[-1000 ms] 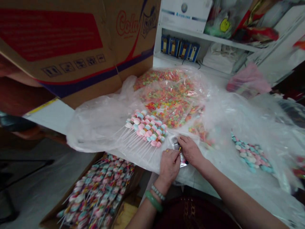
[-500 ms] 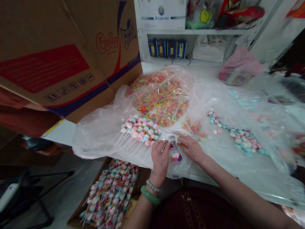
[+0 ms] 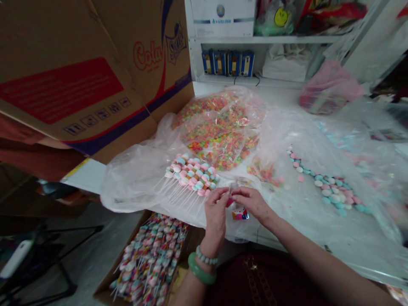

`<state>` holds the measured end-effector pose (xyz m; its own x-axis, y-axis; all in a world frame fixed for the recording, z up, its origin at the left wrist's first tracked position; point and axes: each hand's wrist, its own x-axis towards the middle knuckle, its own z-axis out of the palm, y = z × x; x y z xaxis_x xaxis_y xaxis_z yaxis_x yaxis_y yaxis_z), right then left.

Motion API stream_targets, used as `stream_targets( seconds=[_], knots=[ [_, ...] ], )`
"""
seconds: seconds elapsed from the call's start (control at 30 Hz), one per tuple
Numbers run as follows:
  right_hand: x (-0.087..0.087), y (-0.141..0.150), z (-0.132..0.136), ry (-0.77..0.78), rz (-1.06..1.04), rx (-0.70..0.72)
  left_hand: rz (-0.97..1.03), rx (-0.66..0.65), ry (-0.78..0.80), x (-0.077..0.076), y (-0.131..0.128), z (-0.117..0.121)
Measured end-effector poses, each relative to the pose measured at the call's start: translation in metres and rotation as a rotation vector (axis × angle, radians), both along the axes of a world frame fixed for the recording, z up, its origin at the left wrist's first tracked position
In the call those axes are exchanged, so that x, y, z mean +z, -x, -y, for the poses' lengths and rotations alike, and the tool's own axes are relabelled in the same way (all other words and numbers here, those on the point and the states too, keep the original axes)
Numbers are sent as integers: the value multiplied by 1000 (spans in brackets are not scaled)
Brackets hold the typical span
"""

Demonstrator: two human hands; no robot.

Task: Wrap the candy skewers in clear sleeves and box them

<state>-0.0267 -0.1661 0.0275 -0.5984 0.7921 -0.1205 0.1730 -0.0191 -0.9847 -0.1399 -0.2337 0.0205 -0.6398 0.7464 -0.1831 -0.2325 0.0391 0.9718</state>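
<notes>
My left hand [image 3: 216, 214] and my right hand [image 3: 255, 205] meet near the table's front edge, thumbs and fingers pinched together. Between them is a small clear plastic packet [image 3: 240, 213] with a colourful print at its lower end; its upper part is partly behind my fingers. Just left of my left hand lies a row of candy skewers [image 3: 193, 174], pink, white and blue pieces on white sticks pointing toward me. Farther right, loose pastel candies [image 3: 334, 190] are scattered over a plastic sheet [image 3: 287, 225].
A large clear bag of small orange and green candies [image 3: 219, 123] lies behind my hands. A tall cardboard carton [image 3: 95, 85] stands at the left. Below the table edge, an open box [image 3: 103, 284] holds many candy sticks. A pink bag [image 3: 330, 89] sits near the back shelf [image 3: 280, 40].
My hands have drawn closer together at the packet's upper end, with fingertips now nearly touching. The skewers lie as before; the whole view has shifted slightly.
</notes>
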Motion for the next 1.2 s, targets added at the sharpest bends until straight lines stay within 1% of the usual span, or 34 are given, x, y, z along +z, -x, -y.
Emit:
stream_targets(
  seconds=[0.07, 0.1, 0.17, 0.23, 0.27, 0.3, 0.4, 0.47, 0.53, 0.6, 0.7, 0.77, 0.8, 0.83, 0.9, 0.93, 0.97, 1.07, 1.13, 1.2],
  knots=[
    [-3, 6, 2, 197, -106, -40, -49, -58, -20, -1, -2, 1],
    [-3, 7, 2, 276, -145, -75, -52, -57, -21, -1, -1, 2],
    [-3, 6, 2, 410, -204, -120, -21, 14, -10, 0, 3, 6],
    [1, 1, 2, 505, -258, -127, 19, 112, 0, 3, 10, 10],
    [4, -1, 3, 534, -283, -121, 38, 129, 6, 5, 14, 12],
    [6, -3, 4, 553, -305, -107, 56, 118, 14, 6, 17, 14],
    [12, -7, 8, 565, -332, -27, 124, 23, 49, 8, 19, 20],
    [12, -8, 10, 559, -320, 25, 176, -8, 78, 9, 17, 23],
    [11, -10, 12, 537, -300, 40, 226, -21, 97, 9, 14, 26],
    [9, -11, 13, 497, -276, 40, 274, -76, 68, 13, 12, 28],
    [8, -11, 14, 438, -217, 23, 419, -266, -5, 23, 9, 31],
    [9, -11, 17, 436, -185, -13, 548, -392, 16, 32, 6, 35],
    [9, -11, 18, 448, -177, -35, 591, -432, 46, 35, 5, 36],
    [9, -10, 19, 459, -177, -70, 609, -461, 61, 37, 4, 37],
    [6, -11, 18, 444, -158, -119, 590, -451, 93, 36, 3, 33],
    [3, -13, 15, 395, -120, -139, 579, -444, 121, 33, 2, 29],
    [0, -16, 11, 307, -47, -150, 553, -438, 169, 29, 1, 22],
    [-6, -35, 3, 26, 240, -187, 380, -397, 328, 19, -8, 1],
    [-6, -51, 2, -163, 495, -215, 279, -357, 370, 14, -15, -12],
    [-4, -65, 3, -301, 708, -191, 223, -272, 375, 12, -22, -21]
  ],
)
